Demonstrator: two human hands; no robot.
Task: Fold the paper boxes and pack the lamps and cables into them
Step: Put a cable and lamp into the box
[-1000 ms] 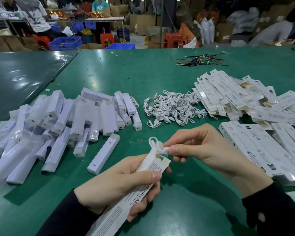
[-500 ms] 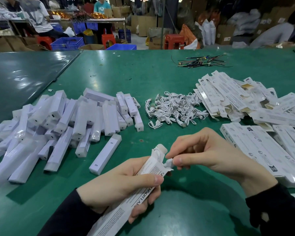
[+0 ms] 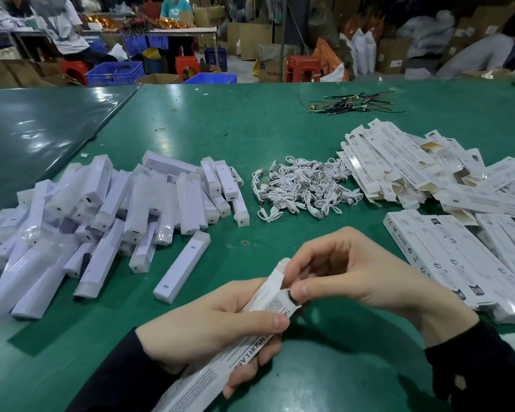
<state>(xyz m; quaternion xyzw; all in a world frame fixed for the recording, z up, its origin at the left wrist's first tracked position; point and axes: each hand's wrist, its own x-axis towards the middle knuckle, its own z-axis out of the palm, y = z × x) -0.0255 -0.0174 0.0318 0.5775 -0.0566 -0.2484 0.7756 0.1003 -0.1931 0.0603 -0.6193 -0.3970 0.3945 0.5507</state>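
I see the long white paper box (image 3: 250, 331) held low at the centre of the view, above the green table (image 3: 280, 129), its open end tilted up and away. My left hand (image 3: 211, 331) grasps it around the middle, thumb across the printed face. My right hand (image 3: 354, 278) pinches the flap at the open end between thumb and forefinger. Left of the box lies a heap of wrapped white lamps (image 3: 107, 209), one lamp (image 3: 182, 266) apart from the heap and nearest my hands. A pile of white cables (image 3: 304, 188) sits mid-table. Flat unfolded boxes (image 3: 428, 173) spread on the right, with packed boxes (image 3: 473, 263) stacked in front of them. Loose coloured wires (image 3: 351, 102) lie farther back.
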